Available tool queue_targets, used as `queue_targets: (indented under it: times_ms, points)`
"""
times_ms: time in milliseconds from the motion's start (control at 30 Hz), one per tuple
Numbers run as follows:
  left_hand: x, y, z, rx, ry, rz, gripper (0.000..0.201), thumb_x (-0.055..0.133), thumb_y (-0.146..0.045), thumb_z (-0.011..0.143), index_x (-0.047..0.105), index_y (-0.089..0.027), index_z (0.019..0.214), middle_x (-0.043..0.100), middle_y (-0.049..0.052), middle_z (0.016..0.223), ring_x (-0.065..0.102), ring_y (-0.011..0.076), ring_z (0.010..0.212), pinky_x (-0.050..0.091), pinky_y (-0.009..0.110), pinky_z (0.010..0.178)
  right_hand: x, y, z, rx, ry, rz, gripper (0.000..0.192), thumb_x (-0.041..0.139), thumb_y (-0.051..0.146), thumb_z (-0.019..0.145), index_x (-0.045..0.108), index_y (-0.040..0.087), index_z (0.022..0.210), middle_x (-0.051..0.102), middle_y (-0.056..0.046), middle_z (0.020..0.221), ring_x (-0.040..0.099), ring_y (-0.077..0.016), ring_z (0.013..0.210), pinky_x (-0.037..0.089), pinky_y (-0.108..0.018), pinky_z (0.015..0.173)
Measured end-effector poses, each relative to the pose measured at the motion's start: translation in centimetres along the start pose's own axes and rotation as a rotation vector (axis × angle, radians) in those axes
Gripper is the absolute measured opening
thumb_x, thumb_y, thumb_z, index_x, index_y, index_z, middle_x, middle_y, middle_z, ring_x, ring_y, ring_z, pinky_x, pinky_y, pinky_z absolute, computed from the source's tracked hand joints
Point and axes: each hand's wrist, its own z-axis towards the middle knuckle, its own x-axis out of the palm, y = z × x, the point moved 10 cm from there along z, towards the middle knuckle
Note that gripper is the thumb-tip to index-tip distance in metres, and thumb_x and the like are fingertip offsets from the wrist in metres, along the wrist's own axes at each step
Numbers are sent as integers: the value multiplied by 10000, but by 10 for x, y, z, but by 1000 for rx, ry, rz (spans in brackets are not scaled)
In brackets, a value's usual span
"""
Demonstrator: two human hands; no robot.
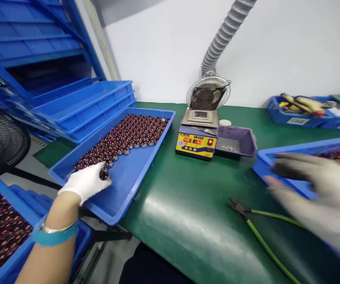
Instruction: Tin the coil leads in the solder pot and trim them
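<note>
Green tabletop [181, 213]: machine [196, 144] reads "426"; left fingers [97, 167] grip a coil [104, 174], right fingers [295, 161] parted.

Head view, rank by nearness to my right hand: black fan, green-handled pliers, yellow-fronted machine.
1. Green-handled pliers: closest, just left of your right hand.
2. Yellow-fronted machine: farther left, near mid-view.
3. Black fan: at the far left edge.

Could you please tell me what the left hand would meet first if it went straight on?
The left hand would probably first meet the packed wound coils in the blue tray, though depth is hard to judge.
</note>
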Motion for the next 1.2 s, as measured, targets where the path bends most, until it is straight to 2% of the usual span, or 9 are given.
queue_targets:
  times_ms: [100, 167, 333, 533, 667, 800, 1000, 1100, 1200]
  points:
    - [4, -23, 1, 108, 4, -42, 683, 648, -434, 595, 529, -256, 1243, 668, 84, 1111, 636, 302, 977, 461, 344, 802, 42, 90, 2, -339, 81, 179, 240, 585, 283, 836, 579, 197, 1060, 620, -129, 1051, 622, -196, 935, 535, -304, 771]
    - [3, -28, -1, 134, 3, -67, 780, 658, -440, 574, 471, -234, 1303, 638, 83, 1174, 628, 279, 1000, 452, 317, 831, 71, 134, -1, -402, 103, 299, 252, 545, 226, 838, 538, 178, 1086, 607, -133, 1106, 627, -194, 940, 549, -302, 742]
    - [12, -17, 2, 91, 32, -51, 903, 682, -480, 520, 427, -216, 1345, 539, 133, 1298, 568, 342, 1096, 427, 380, 876, 123, 177, -35, -398, 212, 463, 260, 491, 225, 817, 532, 176, 1069, 609, -112, 1130, 625, -192, 917, 531, -300, 716]
    - [38, -19, 23, 69, 128, -180, 399, 649, -484, 573, 674, -190, 841, 704, 68, 798, 662, 278, 792, 478, 333, 730, 142, 154, -60, -301, 317, 409, 263, 500, 238, 792, 550, 192, 1047, 618, -99, 1129, 629, -182, 808, 505, -284, 637]
    - [14, -38, 17, 57, 18, -447, 483, 600, -540, 670, 631, -156, 962, 713, 72, 893, 661, 229, 861, 491, 302, 780, 136, 141, -49, -192, 263, 459, 301, 535, 227, 768, 542, 201, 1067, 618, -91, 1116, 628, -200, 888, 523, -307, 706]
    - [-19, -97, -5, 99, -105, -1119, 520, 760, -457, 560, 613, -145, 948, 707, 56, 860, 658, 213, 818, 510, 317, 768, 121, 123, -34, 51, 144, 666, 386, 600, 243, 760, 495, 203, 1129, 590, -97, 1123, 629, -174, 886, 538, -301, 766]
    - [-10, -225, -16, 296, 68, -1371, 479, 832, -324, 463, 580, -180, 845, 687, 15, 758, 667, 201, 732, 536, 326, 722, 111, 84, -23, 412, -7, 787, 471, 670, 258, 670, 516, 210, 1113, 635, -52, 1017, 644, -198, 858, 559, -319, 772]
    - [0, -248, -12, 339, 100, -1381, 471, 841, -286, 449, 565, -190, 819, 680, 2, 739, 669, 197, 728, 542, 322, 725, 109, 69, -21, 465, -60, 744, 378, 650, 243, 669, 570, 203, 1036, 643, -58, 1050, 632, -223, 948, 537, -340, 852]
    - [5, -250, -11, 358, 199, -1470, 541, 834, -288, 487, 566, -184, 945, 696, 13, 799, 675, 193, 740, 545, 326, 736, 118, 63, -22, 485, -65, 778, 382, 644, 230, 669, 563, 192, 1040, 641, -73, 1051, 647, -197, 903, 552, -308, 817]
